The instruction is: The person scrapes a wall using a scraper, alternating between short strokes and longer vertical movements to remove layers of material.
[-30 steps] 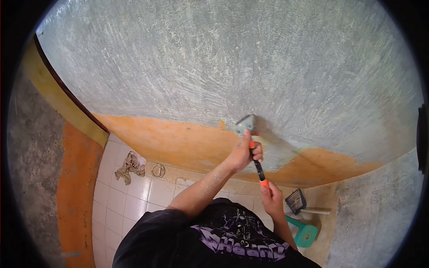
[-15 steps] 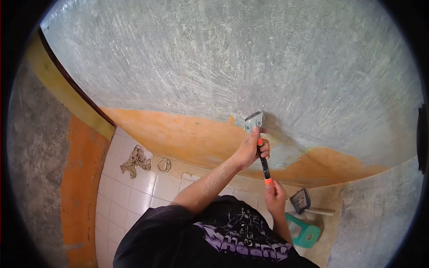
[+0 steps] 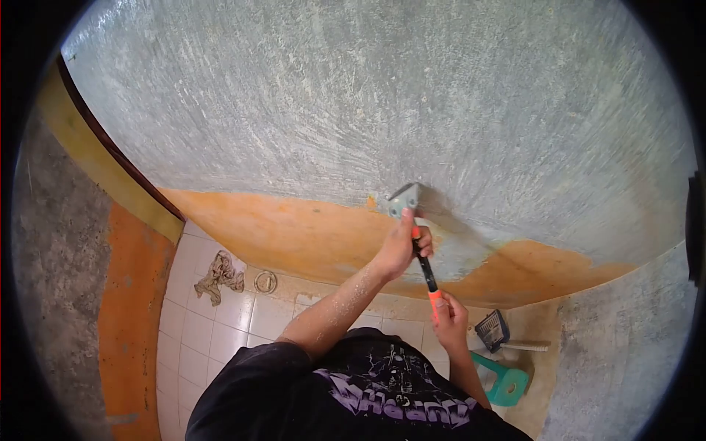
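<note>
A scraper [image 3: 426,273] with a black and orange handle slants up to a grey metal head, whose edge rests against the wall [image 3: 353,95] close to where rough grey meets orange paint. My left hand [image 3: 398,247] is closed round the upper handle, its thumb stretched up against the metal head. Lower down, my right hand [image 3: 450,321] grips the orange end of the same handle. Pale flecks speckle my left forearm. A small orange patch [image 3: 371,201] shows just left of the scraper head.
A crumpled cloth [image 3: 220,277] and a ring-shaped roll [image 3: 265,281] lie on the tiled floor [image 3: 195,323]. At lower right are a dark tray-like object [image 3: 492,331] with a pale handle beside it and a green plastic stool [image 3: 509,386]. An orange-banded wall [image 3: 129,294] stands at left.
The scraper head and my left hand have shifted slightly left along the wall. The handle leans a little more, and both hands still hold it.
</note>
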A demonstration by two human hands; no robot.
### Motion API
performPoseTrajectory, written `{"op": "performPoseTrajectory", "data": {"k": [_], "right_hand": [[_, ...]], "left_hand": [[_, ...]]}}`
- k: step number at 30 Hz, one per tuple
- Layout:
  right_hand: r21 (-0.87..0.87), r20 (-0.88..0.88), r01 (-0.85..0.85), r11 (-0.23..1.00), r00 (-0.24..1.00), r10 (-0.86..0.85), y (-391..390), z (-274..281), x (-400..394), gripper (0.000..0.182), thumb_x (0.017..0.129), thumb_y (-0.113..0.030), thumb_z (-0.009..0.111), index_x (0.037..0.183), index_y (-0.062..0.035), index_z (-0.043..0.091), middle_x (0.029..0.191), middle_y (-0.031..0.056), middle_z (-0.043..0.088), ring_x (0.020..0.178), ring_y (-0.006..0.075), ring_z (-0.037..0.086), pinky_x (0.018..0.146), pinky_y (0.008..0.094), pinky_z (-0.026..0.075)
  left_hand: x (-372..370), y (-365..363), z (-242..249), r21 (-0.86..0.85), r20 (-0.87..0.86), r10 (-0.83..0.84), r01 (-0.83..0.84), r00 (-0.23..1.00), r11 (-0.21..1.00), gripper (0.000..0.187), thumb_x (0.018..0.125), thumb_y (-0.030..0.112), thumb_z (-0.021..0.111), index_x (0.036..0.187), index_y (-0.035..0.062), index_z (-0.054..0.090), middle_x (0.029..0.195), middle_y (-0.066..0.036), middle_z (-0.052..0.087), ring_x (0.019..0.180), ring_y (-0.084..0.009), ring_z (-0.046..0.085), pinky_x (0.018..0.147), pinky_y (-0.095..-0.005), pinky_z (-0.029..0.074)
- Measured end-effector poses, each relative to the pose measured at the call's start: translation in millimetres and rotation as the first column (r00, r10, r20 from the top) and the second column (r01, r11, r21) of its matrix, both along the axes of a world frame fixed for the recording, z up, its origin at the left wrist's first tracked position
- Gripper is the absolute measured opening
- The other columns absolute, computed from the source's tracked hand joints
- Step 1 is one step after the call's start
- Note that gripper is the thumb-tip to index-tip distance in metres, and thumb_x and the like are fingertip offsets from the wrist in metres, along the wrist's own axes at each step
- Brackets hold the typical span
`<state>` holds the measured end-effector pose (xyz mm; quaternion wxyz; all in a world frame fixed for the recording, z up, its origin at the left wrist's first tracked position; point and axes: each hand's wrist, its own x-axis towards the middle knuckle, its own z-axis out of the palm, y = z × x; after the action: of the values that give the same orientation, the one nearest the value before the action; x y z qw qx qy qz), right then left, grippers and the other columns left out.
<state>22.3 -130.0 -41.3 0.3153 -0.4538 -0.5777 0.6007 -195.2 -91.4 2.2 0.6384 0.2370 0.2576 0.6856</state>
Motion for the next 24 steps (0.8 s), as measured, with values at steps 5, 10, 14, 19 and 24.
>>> {"op": "performPoseTrajectory", "data": {"k": [5, 10, 14, 19, 24], "right_hand": [[-0.045, -0.109, -0.004, 0.999, 0.994, -0.001, -15.1, 2.4, -10.1, 0.032, 0.1, -0.025, 0.057, 0.119, 0.001, 0.059, 0.06, -0.0038, 0.047, 0.045, 0.0039, 0.043, 0.04, 0.0209, 0.035], [0.051, -0.006, 0.001, 0.999, 1.0, -0.001, 6.6, -4.1, 30.1, 0.033, 0.098, -0.023, 0.06, 0.119, 0.0025, 0.059, 0.06, -0.0039, 0.049, 0.047, 0.0035, 0.043, 0.042, 0.0208, 0.034], [0.02, 0.024, 0.0, 1.0, 1.0, -0.001, 11.2, 19.7, 50.7, 0.036, 0.098, -0.022, 0.06, 0.122, 0.0042, 0.056, 0.06, -0.0019, 0.051, 0.046, 0.0039, 0.043, 0.042, 0.0213, 0.034], [-0.079, -0.006, -0.099, 0.992, 0.995, 0.099, 20.9, 58.4, 79.9, 0.039, 0.099, -0.022, 0.058, 0.127, 0.0038, 0.053, 0.062, 0.0008, 0.052, 0.045, 0.0052, 0.043, 0.041, 0.0215, 0.034], [-0.133, -0.034, -0.176, 0.975, 0.984, 0.173, 41.1, 59.8, 95.7, 0.041, 0.099, -0.021, 0.058, 0.132, 0.0022, 0.051, 0.063, 0.0003, 0.052, 0.045, 0.0051, 0.043, 0.041, 0.0213, 0.034]], "left_hand": [[-3.7, -4.6, -1.4, 0.005, -0.001, 0.016, -0.016, 1.0, 1.0, 0.052, 0.101, 0.061, 0.029, 0.112, 0.0108, 0.037, 0.069, -0.003, 0.039, 0.062, -0.0174, 0.044, 0.069, -0.0362, 0.044], [17.2, 2.4, -3.9, -0.02, 0.043, -0.021, 0.022, 0.999, 1.0, 0.051, 0.101, 0.06, 0.028, 0.11, 0.011, 0.038, 0.076, -0.006, 0.046, 0.071, -0.0207, 0.051, 0.076, -0.0408, 0.048], [33.0, 3.3, -0.6, -0.03, 0.066, -0.011, 0.013, 0.998, 0.999, 0.05, 0.102, 0.059, 0.029, 0.105, 0.0106, 0.04, 0.079, -0.007, 0.05, 0.077, -0.0222, 0.056, 0.082, -0.0427, 0.05], [58.7, 18.0, 11.6, 0.021, 0.186, -0.049, 0.045, 0.981, 0.999, 0.049, 0.101, 0.06, 0.029, 0.099, 0.0121, 0.042, 0.075, -0.004, 0.043, 0.071, -0.0195, 0.048, 0.077, -0.0404, 0.046], [78.6, 24.3, 12.6, -0.032, 0.247, 0.065, -0.059, 0.967, 0.998, 0.05, 0.101, 0.061, 0.031, 0.099, 0.0117, 0.04, 0.071, -0.001, 0.038, 0.065, -0.0168, 0.042, 0.071, -0.0375, 0.044]]}}
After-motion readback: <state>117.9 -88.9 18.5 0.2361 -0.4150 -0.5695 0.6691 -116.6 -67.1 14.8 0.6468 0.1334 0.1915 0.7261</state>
